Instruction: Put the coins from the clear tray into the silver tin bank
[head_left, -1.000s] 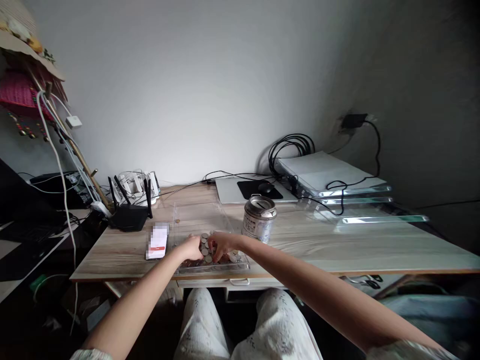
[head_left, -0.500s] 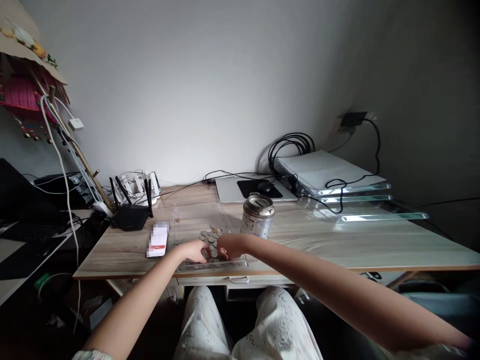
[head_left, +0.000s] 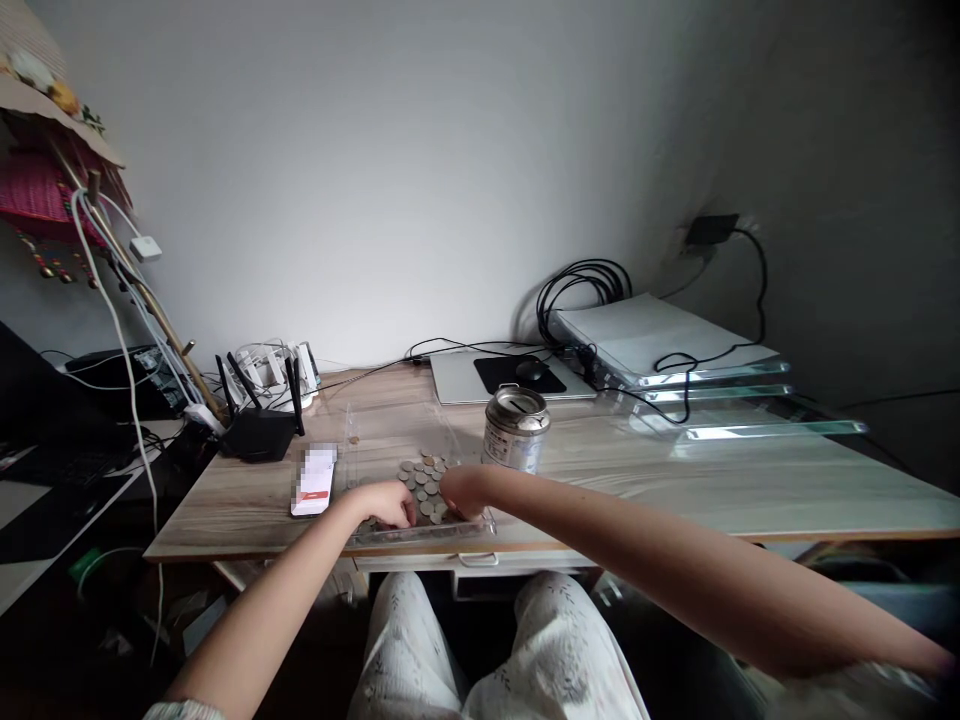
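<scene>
Several silver coins [head_left: 422, 478] lie scattered in a shallow clear plastic tray [head_left: 424, 534] at the front of the desk. On the tray's left side, my left hand [head_left: 391, 502] rests low with its fingers curled together and pointing down. Whatever those fingers hold, if anything, is hidden. My right hand [head_left: 463, 490] is bent down at the right edge of the coins, its fingers curled inward and partly out of sight. Just behind the right wrist stands a metal can [head_left: 517, 428] with a slot in its lid and a printed label.
A phone [head_left: 315, 480] with a lit screen lies left of the tray. Behind it stand a black router [head_left: 259, 430] and white devices with cables. At the back are a mouse pad with a mouse [head_left: 532, 370]. Stacked clear panels [head_left: 675, 345] and black cables occupy the right.
My hands have moved slightly apart, the left one a little leftward and the right one rightward. More coins show between them near the tray's front. The can stays in place.
</scene>
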